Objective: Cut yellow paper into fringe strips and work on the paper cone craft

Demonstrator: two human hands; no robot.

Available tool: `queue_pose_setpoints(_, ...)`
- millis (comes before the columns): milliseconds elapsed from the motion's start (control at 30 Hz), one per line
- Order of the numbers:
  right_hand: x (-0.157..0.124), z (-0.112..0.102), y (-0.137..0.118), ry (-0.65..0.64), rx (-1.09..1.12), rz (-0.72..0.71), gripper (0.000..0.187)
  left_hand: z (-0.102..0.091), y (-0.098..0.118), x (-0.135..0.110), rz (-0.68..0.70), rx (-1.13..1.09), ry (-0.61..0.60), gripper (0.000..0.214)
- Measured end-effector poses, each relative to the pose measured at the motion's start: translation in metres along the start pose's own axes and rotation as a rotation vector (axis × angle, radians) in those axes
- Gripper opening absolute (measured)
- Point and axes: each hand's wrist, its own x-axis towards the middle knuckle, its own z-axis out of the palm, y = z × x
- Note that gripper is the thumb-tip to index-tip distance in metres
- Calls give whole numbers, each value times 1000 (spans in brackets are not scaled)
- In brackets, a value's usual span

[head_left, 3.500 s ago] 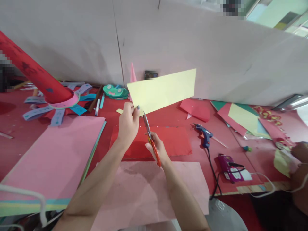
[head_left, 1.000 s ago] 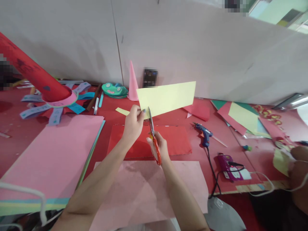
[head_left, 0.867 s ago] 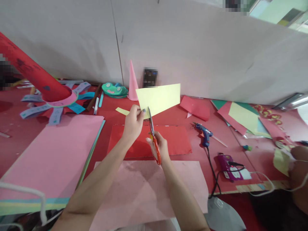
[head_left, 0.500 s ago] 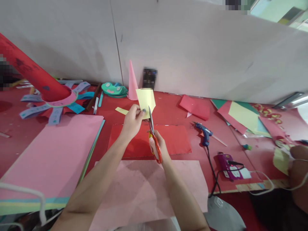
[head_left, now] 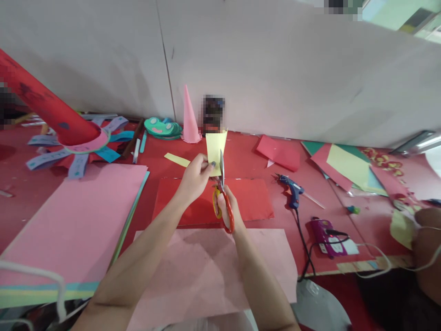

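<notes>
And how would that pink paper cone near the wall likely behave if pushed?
The pink paper cone looks like rolled sheet, so it's probably light and easily slid. Standing tall and narrow above its flared base, it may tip if pushed near the point.

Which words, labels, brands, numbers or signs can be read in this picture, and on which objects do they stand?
None can be read.
Pale purple paper strips: dark marks, too small and blurred.
Pink paper ring: faint marks, too small.
Long red tube: dark marks, no legible letters.
Purple box with cables: any print too blurred.
</notes>
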Motion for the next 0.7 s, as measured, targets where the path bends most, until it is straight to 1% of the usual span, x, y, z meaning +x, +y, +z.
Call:
queue_pose_setpoints(100,0,1,0,13,65,-3,47,2,1,-2,-13,11,-31,11)
queue_pose_setpoints(233,-2,2,-6,28,53,-7,45,2,5,-4,-30,30,-51,12)
queue_pose_setpoints(367,-2,1,-9,28,25,-15,44,1,9,-5,-51,54,-56,13)
queue_pose_setpoints(500,-2,1,-8,20,10,-13,42,0,7,-6,-91,73,-45,11)
queue_pose_setpoints(700,-3,2,-10,6,3,-1,40,0,6,-6,-82,110,-27,8)
